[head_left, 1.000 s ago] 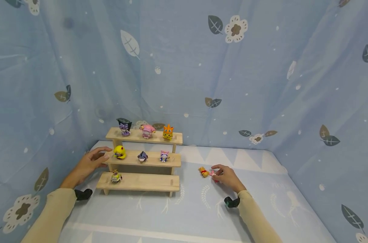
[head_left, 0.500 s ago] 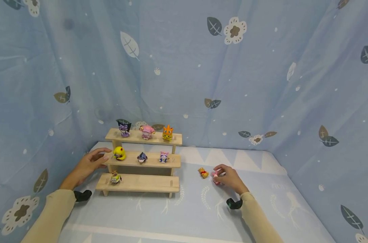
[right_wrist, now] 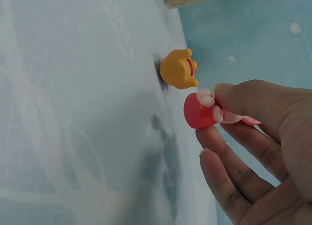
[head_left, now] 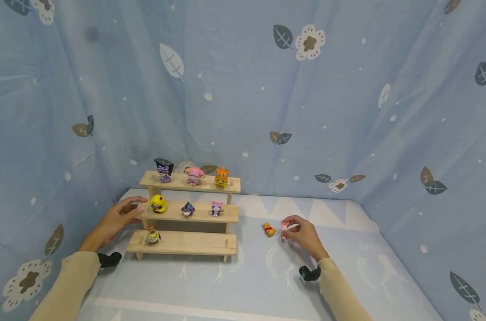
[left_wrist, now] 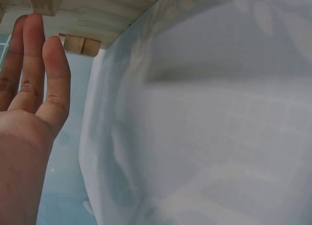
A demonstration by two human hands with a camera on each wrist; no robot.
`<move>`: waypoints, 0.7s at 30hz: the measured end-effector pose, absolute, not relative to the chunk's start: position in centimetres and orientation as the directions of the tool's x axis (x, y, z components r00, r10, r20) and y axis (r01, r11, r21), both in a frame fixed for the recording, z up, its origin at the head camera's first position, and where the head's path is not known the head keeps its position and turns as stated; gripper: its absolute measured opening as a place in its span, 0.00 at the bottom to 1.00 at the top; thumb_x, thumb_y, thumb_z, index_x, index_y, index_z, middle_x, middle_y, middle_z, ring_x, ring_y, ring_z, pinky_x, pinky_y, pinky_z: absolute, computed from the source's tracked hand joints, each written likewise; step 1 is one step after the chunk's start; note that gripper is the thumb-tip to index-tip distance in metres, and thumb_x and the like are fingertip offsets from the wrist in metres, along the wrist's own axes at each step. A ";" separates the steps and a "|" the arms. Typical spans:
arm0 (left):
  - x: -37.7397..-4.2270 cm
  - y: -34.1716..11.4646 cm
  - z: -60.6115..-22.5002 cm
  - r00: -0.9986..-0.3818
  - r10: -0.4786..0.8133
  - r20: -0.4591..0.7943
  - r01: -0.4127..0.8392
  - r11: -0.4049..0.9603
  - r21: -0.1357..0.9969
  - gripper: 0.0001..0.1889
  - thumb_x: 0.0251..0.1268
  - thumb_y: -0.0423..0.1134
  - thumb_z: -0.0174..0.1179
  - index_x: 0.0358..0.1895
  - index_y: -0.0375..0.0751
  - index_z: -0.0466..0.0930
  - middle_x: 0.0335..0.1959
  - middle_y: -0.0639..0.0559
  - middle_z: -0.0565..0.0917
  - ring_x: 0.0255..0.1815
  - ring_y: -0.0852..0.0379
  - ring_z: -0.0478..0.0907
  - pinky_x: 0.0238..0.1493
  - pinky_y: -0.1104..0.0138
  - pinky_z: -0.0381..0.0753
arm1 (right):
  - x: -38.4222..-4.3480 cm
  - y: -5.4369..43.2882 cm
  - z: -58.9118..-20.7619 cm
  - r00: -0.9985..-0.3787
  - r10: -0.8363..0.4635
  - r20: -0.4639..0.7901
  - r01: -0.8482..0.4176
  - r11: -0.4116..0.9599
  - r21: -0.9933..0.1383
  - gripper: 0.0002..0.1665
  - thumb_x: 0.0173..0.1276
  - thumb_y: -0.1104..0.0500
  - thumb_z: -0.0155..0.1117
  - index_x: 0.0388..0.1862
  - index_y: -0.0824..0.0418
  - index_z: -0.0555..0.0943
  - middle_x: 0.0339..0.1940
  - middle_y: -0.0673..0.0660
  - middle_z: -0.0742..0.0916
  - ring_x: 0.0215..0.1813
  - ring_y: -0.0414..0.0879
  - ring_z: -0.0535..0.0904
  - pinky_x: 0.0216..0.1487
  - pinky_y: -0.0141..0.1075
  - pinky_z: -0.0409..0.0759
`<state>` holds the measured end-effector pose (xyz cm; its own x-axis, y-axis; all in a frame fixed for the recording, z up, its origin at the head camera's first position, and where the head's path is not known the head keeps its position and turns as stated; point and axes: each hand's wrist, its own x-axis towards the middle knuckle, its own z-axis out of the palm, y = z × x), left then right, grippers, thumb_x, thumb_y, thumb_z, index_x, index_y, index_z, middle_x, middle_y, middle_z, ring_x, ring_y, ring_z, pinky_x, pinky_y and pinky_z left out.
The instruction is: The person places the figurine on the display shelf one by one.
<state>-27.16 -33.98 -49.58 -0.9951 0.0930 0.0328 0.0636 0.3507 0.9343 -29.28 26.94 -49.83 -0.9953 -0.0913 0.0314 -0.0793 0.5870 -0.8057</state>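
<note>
My right hand [head_left: 304, 234] pinches a small pink figurine [head_left: 284, 228] between thumb and fingers. In the right wrist view its round red base [right_wrist: 194, 111] faces the camera, and a gap with a shadow shows between it and the cloth. Just left of it lies a yellow bear figurine [head_left: 269, 229] with a red top. Far to the left, my left hand [head_left: 120, 218] rests at the left end of a three-step wooden display stand [head_left: 195, 243]. Its fingers [left_wrist: 57, 69] reach out nearly straight to the wood, close to the yellow figurine [head_left: 158, 203] on the middle step.
Three figurines stand on the top step, among them an orange-and-yellow one [head_left: 221, 176]. The middle step also bears a grey-blue figurine [head_left: 187, 208] and a purple-and-pink one [head_left: 216, 208]. A yellowish figurine [head_left: 152, 236] is on the lowest step. Patterned blue curtains [head_left: 243, 89] enclose the table.
My right hand has drawn the pink figurine slightly right, away from the bear, and turned it from tilted to upright. The left hand has stayed at the stand.
</note>
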 end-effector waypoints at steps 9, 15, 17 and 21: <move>-27.1 -33.9 -49.6 -0.995 0.092 0.040 0.069 0.345 0.936 0.31 0.77 0.56 0.58 0.74 0.45 0.68 0.72 0.35 0.67 0.52 0.65 0.76 0.53 0.50 0.85 | -28.7 26.7 -49.8 -0.988 -0.110 0.110 -0.152 0.538 -0.829 0.21 0.59 0.59 0.82 0.50 0.49 0.85 0.46 0.51 0.87 0.42 0.45 0.87 0.40 0.34 0.86; -27.0 -33.9 -49.6 -0.995 0.093 0.043 0.072 0.343 0.937 0.31 0.77 0.56 0.59 0.75 0.44 0.68 0.72 0.35 0.68 0.53 0.65 0.76 0.52 0.51 0.86 | -28.3 26.2 -49.7 -0.982 -0.119 0.145 -0.186 0.518 -0.835 0.21 0.59 0.60 0.82 0.50 0.49 0.85 0.46 0.51 0.87 0.41 0.45 0.87 0.39 0.34 0.87; -27.0 -33.9 -49.6 -0.995 0.094 0.044 0.074 0.343 0.936 0.31 0.77 0.56 0.59 0.75 0.44 0.68 0.71 0.35 0.68 0.53 0.64 0.76 0.52 0.51 0.86 | -28.2 26.0 -49.5 -0.981 -0.119 0.155 -0.194 0.515 -0.835 0.21 0.59 0.61 0.82 0.50 0.49 0.86 0.45 0.51 0.87 0.41 0.45 0.87 0.39 0.33 0.87; -27.0 -33.9 -49.6 -0.994 0.097 0.046 0.077 0.341 0.937 0.31 0.77 0.56 0.58 0.75 0.44 0.67 0.71 0.35 0.68 0.52 0.64 0.76 0.53 0.50 0.85 | -28.0 25.5 -49.3 -0.975 -0.129 0.179 -0.220 0.503 -0.836 0.21 0.59 0.62 0.81 0.50 0.50 0.86 0.45 0.52 0.87 0.42 0.46 0.87 0.38 0.33 0.87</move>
